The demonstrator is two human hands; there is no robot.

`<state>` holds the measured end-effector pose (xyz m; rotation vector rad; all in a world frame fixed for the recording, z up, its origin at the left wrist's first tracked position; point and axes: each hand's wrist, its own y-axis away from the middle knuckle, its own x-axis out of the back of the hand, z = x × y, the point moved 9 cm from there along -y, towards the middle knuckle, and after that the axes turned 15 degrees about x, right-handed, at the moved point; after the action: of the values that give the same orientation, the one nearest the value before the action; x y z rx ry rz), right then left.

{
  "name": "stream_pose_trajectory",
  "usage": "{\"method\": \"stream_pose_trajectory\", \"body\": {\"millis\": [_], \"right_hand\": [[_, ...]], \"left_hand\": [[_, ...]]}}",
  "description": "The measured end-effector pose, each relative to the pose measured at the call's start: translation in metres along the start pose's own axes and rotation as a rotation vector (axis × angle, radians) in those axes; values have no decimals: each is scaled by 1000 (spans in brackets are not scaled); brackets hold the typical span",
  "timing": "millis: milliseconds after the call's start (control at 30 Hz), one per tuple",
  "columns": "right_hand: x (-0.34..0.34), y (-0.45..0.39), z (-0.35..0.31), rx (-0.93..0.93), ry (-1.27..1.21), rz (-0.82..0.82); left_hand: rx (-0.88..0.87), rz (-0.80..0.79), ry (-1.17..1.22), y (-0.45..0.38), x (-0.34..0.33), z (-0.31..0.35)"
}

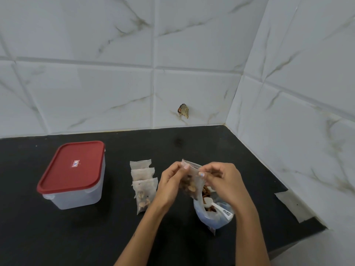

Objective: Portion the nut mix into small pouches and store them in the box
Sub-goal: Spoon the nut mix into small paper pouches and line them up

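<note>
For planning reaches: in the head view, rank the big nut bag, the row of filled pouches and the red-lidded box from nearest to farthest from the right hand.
From the right hand:
1. Big nut bag, just below that hand, with a scoop inside.
2. Row of filled pouches, beyond the left hand, mid-counter.
3. Red-lidded box, far left, lid on.

I count four small clear plastic pouches (144,186), one translucent red-lidded plastic box (74,176), one open nut-mix bag (213,214) and one white plastic scoop (213,204).
</note>
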<state>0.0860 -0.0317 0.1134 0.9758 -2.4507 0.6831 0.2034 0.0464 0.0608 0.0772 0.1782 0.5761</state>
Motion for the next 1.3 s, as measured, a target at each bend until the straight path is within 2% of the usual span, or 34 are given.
{"method": "stream_pose_trajectory", "body": {"millis": [200, 333, 567, 700, 867, 1300], "right_hand": [[14, 5, 9, 0, -57, 95], [19, 11, 22, -63, -122, 129], [18, 20, 37, -111, -173, 26], [6, 20, 31, -77, -188, -30], [-1, 18, 33, -39, -211, 49], [-5, 15, 30, -25, -227, 111]], "left_hand": [[4, 25, 93, -1, 0, -4], [81, 8, 178, -3, 0, -10], [177, 1, 177, -3, -4, -22], [165, -44, 153, -1, -9, -22], [155, -94, 118, 1, -16, -20], [24, -64, -94, 0, -18, -11]]}}
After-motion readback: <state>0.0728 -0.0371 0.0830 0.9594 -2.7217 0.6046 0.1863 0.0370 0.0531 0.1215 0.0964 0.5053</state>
